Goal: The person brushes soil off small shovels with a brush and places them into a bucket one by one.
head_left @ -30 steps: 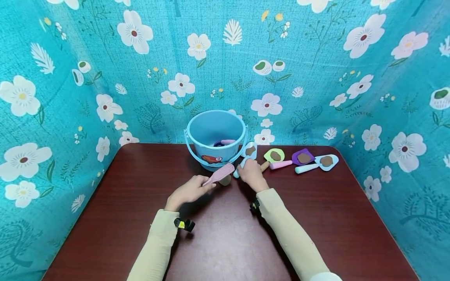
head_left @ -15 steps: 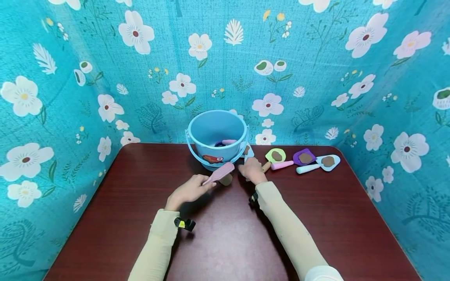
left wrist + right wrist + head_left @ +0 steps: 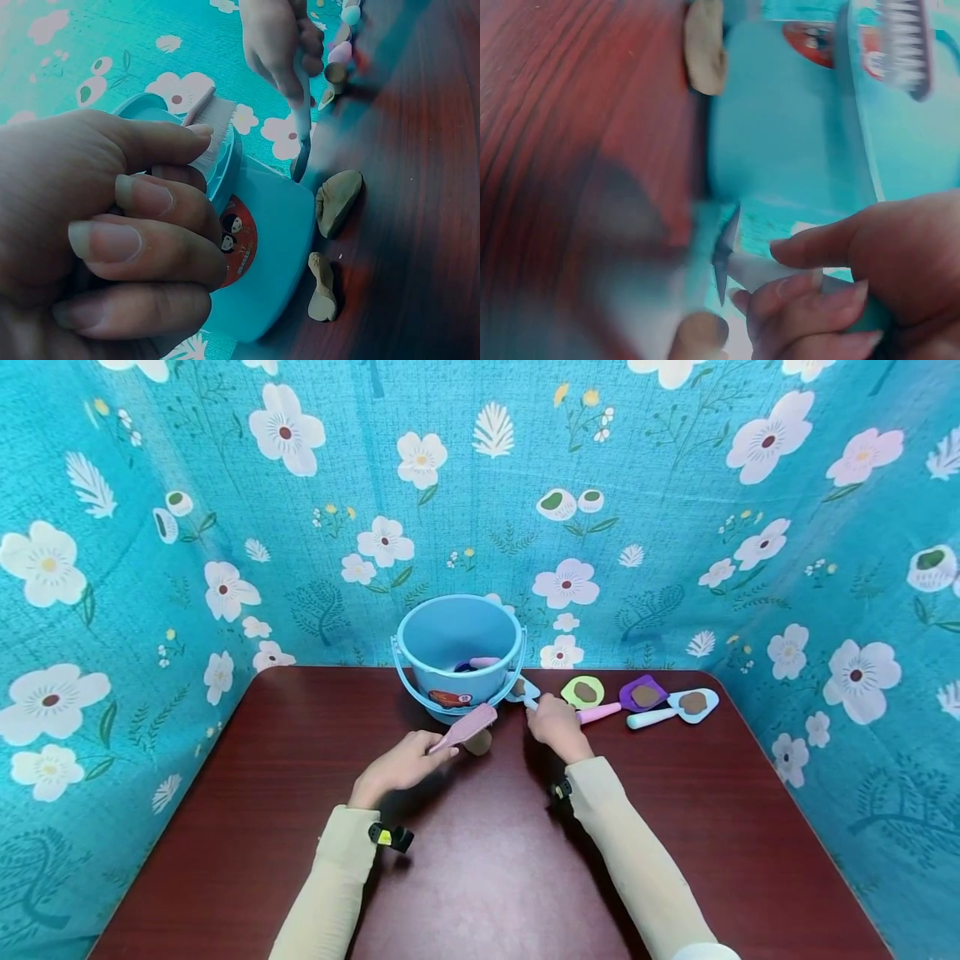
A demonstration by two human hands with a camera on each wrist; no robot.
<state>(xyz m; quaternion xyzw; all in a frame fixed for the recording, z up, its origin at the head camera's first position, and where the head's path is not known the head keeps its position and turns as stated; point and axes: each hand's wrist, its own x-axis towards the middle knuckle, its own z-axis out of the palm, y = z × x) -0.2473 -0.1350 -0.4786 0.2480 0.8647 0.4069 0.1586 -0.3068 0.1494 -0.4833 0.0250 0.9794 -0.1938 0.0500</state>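
Observation:
My left hand holds a pink brush with pale bristles by its handle, raised in front of the light blue bucket. Right of the bucket, my right hand grips the pale handle of a light blue toy shovel, a brown patch on its blade. In the left wrist view that shovel's blade appears nearly edge-on. Below the brush, tan clay-like lumps lie at the bucket's foot: a larger lump and a slim piece. My right hand hides part of the shovel's handle.
To the right lie a green shovel, a purple shovel with a pink handle and another light blue shovel, each bearing a brown patch. A pink-handled thing shows inside the bucket. Floral cloth surrounds the dark red table.
My right hand has taken hold of the light blue shovel's handle and moved right, swinging the handle rightward while the blade has drawn towards the bucket. My left hand has barely moved with the brush.

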